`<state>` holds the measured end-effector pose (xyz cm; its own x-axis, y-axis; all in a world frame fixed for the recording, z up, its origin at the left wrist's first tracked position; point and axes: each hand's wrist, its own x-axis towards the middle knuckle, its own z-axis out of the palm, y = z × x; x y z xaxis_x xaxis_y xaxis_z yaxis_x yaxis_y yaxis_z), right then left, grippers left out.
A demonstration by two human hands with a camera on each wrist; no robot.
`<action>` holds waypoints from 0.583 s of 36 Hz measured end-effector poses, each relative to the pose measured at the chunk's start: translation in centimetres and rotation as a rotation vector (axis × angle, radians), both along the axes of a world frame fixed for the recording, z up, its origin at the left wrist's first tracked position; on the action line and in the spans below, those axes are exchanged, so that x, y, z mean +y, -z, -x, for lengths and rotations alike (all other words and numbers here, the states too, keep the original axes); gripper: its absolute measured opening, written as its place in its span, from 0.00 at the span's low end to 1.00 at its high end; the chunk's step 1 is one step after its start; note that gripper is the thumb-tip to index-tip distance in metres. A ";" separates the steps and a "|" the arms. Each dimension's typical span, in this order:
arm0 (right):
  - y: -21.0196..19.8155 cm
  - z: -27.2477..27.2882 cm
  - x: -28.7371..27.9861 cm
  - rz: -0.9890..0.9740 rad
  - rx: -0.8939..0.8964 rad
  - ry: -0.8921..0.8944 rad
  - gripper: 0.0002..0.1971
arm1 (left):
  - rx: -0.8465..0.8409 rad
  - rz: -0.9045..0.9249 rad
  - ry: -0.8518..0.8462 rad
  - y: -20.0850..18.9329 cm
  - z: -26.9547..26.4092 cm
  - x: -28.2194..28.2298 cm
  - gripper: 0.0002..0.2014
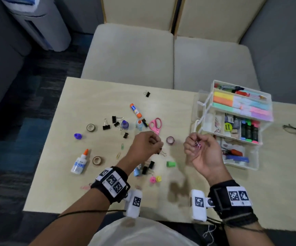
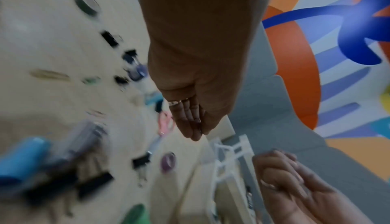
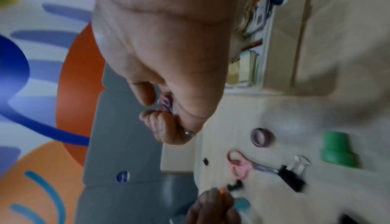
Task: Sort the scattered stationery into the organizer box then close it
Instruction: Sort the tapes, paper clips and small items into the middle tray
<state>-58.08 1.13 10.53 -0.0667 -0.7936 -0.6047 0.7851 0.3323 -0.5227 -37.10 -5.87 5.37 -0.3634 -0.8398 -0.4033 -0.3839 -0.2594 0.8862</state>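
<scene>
Right hand (image 1: 203,151) fingers (image 1: 189,144) pinch several paper clips (image 1: 197,144); left hand (image 1: 144,145) fingers curled, contents unclear; three tape rolls (image 1: 91,127).

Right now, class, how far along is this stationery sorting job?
Done: highlighters and sticky notes already sit in the open organizer box. In hand: the right hand holds paper clips; whether the left hand holds anything is unclear. Left: scissors, glue stick, binder clips, tape rolls, then closing the box.
</scene>
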 end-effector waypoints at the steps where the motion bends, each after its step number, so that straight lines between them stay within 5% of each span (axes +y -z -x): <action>1: -0.5 1.0 0.0 -0.014 0.010 0.032 0.11 | 0.026 -0.008 0.005 -0.3 1.7 0.2 0.05; 9: -0.4 10.4 0.9 -0.178 0.232 0.273 0.13 | 0.116 -0.055 -0.015 -2.0 15.0 0.1 0.04; 21: 0.0 16.5 -1.0 -0.240 0.301 0.189 0.11 | -0.046 -0.010 -0.127 -2.6 24.2 -0.5 0.05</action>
<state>-74.56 0.16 10.51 -0.3995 -0.5896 -0.7020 0.6680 0.3371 -0.6634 -61.29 -6.33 7.96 -0.2357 -0.8736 -0.4258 -0.3874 -0.3174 0.8655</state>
